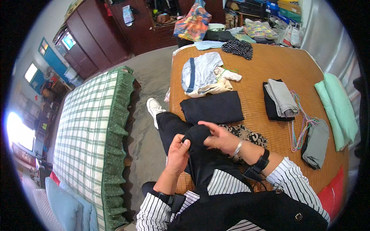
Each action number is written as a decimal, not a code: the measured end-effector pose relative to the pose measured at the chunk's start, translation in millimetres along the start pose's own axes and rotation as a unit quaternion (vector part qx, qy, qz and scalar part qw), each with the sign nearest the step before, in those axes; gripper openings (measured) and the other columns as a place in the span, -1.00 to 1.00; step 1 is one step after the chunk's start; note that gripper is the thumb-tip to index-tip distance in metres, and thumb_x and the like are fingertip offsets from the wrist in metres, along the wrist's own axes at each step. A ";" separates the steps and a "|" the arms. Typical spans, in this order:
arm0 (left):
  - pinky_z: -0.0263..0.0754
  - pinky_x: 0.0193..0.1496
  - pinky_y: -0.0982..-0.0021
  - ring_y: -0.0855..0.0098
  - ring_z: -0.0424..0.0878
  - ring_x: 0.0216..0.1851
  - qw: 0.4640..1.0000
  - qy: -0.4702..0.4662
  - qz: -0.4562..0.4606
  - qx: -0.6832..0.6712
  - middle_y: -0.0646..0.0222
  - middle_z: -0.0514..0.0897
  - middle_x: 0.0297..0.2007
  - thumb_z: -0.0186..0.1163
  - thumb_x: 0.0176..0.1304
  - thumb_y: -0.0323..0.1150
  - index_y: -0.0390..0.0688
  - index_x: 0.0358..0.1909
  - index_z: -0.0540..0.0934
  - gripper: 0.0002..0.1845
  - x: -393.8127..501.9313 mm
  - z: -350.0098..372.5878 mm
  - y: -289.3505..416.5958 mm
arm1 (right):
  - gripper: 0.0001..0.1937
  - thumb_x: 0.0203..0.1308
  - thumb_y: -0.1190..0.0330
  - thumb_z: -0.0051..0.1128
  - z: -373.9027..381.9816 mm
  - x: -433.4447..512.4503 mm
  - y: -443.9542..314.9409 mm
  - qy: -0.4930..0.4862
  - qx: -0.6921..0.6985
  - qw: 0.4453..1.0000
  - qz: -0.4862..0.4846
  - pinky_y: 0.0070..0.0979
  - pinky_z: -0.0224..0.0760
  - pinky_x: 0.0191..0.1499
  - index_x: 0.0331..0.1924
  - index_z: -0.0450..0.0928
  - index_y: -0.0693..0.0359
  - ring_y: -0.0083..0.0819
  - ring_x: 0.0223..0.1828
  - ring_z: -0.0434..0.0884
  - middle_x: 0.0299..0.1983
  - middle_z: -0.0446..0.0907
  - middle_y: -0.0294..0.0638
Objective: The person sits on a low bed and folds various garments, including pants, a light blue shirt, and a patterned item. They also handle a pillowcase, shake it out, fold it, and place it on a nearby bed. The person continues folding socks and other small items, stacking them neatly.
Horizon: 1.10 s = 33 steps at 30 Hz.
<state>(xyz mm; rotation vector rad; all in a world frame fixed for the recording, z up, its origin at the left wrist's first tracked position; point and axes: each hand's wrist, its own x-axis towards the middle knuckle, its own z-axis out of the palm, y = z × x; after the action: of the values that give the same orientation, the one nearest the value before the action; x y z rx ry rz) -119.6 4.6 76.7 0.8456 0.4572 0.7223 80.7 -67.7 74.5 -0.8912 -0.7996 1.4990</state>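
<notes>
Above my lap, my left hand (178, 153) pinches the edge of a black cloth item (199, 135) between thumb and fingers. My right hand (221, 138), with a bracelet on the wrist, is at the right side of the same black cloth; its fingers are bent and slightly blurred, and whether they grip it I cannot tell. Just beyond lies a folded black garment (213, 106) on the woven bed mat (254, 86). A patterned black and beige cloth (248, 134) lies partly behind my right forearm.
Farther up the mat lie a light blue garment (202, 69), a green hanger (231, 70) and a dotted black cloth (238, 49). On the right are folded grey trousers (281, 98), pastel hangers (302, 124), a grey-green folded garment (316, 144) and mint bedding (336, 112). A checked bed (86, 115) stands left.
</notes>
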 end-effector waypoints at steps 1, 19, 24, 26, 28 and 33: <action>0.43 -0.08 0.53 0.60 0.54 -0.20 1.000 0.008 -0.009 0.007 0.50 0.59 -0.27 0.15 0.36 -0.42 -0.11 -0.21 0.42 -0.90 1.8 2.9 -5.1 | -0.25 0.11 0.30 0.38 3.1 -3.3 3.7 -0.006 -0.106 0.994 -0.026 -0.49 0.45 0.06 0.33 0.17 0.24 -0.51 0.02 0.50 0.05 0.50 -0.22; 0.50 -0.30 0.16 0.06 0.66 -0.34 0.748 -0.034 0.012 0.663 0.02 0.67 -0.40 0.14 0.34 -0.11 -0.25 -0.26 0.56 -0.66 60.1 31.9 -43.3 | -0.51 0.15 0.33 0.31 -87.9 -14.8 3.9 0.074 -0.315 0.946 -0.033 -0.42 0.42 0.12 0.13 0.40 0.32 -0.40 0.07 0.52 0.03 0.53 -0.15; 0.49 -0.29 0.12 0.03 0.62 -0.33 0.690 -0.095 0.117 0.707 0.09 0.63 -0.43 0.14 0.31 -0.16 -0.19 -0.27 0.56 -0.73 58.6 6.9 -55.1 | -0.48 0.21 0.19 0.24 -177.4 -10.5 -19.8 0.416 -0.175 0.881 -0.143 -0.44 0.47 -0.01 0.10 0.43 0.43 -0.36 -0.09 0.58 -0.06 0.58 -0.07; 0.50 -0.27 0.16 0.05 0.60 -0.34 0.669 -0.130 0.178 0.710 0.16 0.61 -0.44 0.17 0.28 -0.23 -0.18 -0.22 0.57 -0.78 58.2 -2.3 -58.2 | -0.48 0.22 0.15 0.23 -216.7 -15.4 -29.6 0.497 -0.140 0.849 -0.111 -0.45 0.50 -0.10 0.09 0.44 0.42 -0.34 -0.15 0.61 -0.08 0.60 -0.08; 0.49 -0.26 0.20 0.10 0.59 -0.32 0.668 -0.148 0.195 0.703 0.21 0.60 -0.44 0.20 0.24 -0.28 -0.18 -0.27 0.59 -0.83 59.3 -8.0 -60.5 | -0.41 0.23 0.11 0.21 -248.8 -22.0 -35.4 0.541 -0.083 0.836 0.032 -0.38 0.52 -0.19 0.22 0.35 0.32 -0.28 -0.09 0.58 0.05 0.53 -0.04; 0.49 -0.31 0.21 0.17 0.58 -0.38 0.711 -0.149 0.201 0.657 0.23 0.57 -0.49 0.24 0.18 -0.30 -0.18 -0.38 0.61 -0.85 67.4 -9.6 -63.7 | -0.10 0.09 0.31 0.27 -267.4 -15.7 -15.0 0.545 -0.601 0.585 -0.001 -0.13 -0.21 0.45 0.44 -0.09 0.27 0.14 0.43 0.00 0.44 -0.03 0.18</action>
<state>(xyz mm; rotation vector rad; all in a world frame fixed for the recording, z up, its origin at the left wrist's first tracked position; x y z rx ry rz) -55.2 30.0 14.2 2.4526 0.4629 0.5509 323.5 -81.7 -38.7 -2.4382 -0.7229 -0.1041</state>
